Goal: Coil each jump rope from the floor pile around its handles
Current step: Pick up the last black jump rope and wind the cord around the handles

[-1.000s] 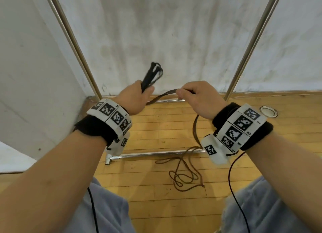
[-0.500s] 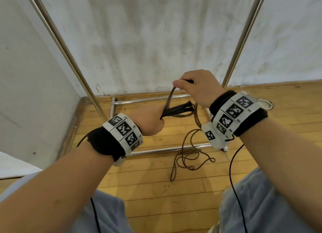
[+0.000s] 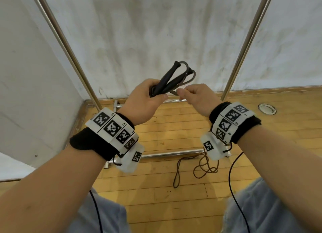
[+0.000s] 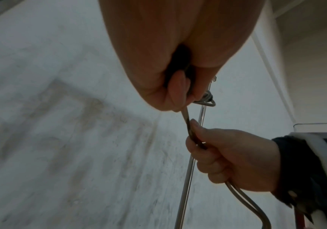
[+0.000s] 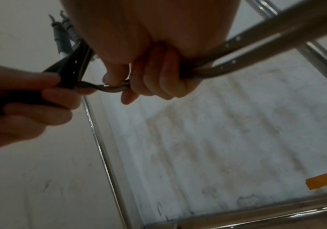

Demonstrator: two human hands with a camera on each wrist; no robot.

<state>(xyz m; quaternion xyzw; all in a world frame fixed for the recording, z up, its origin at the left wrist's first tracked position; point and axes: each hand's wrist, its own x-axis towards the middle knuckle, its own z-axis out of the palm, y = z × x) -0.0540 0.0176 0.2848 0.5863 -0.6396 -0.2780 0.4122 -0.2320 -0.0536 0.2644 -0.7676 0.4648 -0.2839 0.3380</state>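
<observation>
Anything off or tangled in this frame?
Only the expected slack: the rope's loose end lies in messy loops on the wooden floor by the rack's base bar, not yet coiled. The left hand grips both black handles; the right hand pinches the rope beside them. No damage visible.

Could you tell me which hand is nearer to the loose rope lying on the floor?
Right. The right hand is raised almost directly above the loose rope, pinching the strand leading up from it; the left hand, gripping the handles, is off to its left.
</observation>
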